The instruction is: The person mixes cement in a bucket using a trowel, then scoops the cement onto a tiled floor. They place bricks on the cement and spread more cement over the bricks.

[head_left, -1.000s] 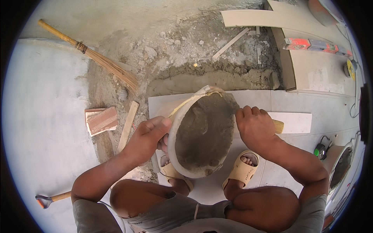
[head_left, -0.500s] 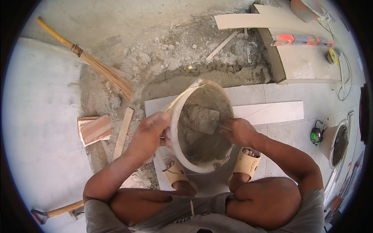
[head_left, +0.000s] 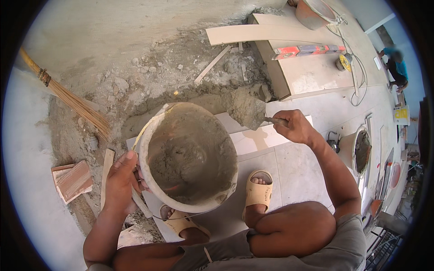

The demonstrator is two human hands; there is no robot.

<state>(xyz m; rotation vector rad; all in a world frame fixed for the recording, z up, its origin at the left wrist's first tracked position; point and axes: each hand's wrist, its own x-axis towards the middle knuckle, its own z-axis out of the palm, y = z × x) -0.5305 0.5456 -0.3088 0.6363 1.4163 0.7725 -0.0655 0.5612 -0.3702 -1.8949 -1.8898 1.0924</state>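
My left hand (head_left: 123, 180) grips the rim of a bucket (head_left: 145, 158) on its left side, thumb up on the edge. The bucket tilts toward me, and wet grey mortar (head_left: 190, 156) coats its inside and lies in the bottom. Out past the bucket's right rim, my right hand (head_left: 293, 128) is closed round the handle of a trowel (head_left: 276, 121). A heap of mortar (head_left: 246, 108) covers the trowel's blade, so the blade itself is mostly hidden. It is held above the edge of the rough mortar bed and the floor tiles.
A straw broom (head_left: 77, 97) and tile pieces (head_left: 73, 180) lie at left. Beyond the rubble strip (head_left: 149, 67), a red spirit level (head_left: 309, 51) rests on stacked large tiles (head_left: 316, 74). A second mortar bucket (head_left: 350, 151) stands at right; a person (head_left: 398, 67) crouches far right.
My right hand has lifted the trowel out of the bucket with mortar on it and swung it right and forward. The view has shifted rightward; my left hand still holds the bucket.
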